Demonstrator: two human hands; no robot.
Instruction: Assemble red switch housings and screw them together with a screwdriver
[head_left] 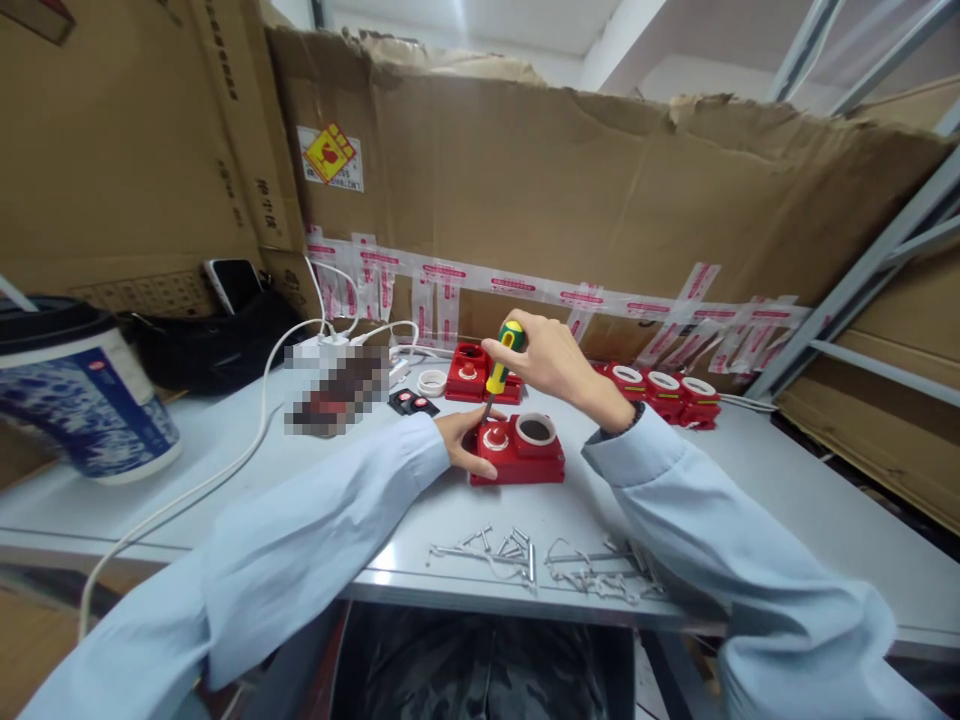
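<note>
A red box-shaped housing [519, 465] with a white ring around a dark round opening and a red knob lies flat on the table before me. My left hand [466, 442] grips its left end, thumb on the front side. In my right hand [551, 362] is a screwdriver [497, 378] with a yellow and green handle, held nearly upright. Its shaft points down at the housing's left rear corner; my left fingers partly hide the tip. Screws [510, 545] and metal pins lie along the table's front edge, nearest my body.
Behind the housing stand more red units [466, 375], with others [664, 390] at the right. A white ring [432, 382] and black plates [412, 402] lie left of them. A paper cup [82, 400], a white cable [262, 425] and a black bag [217, 340] occupy the left. Cardboard [525, 190] walls the back.
</note>
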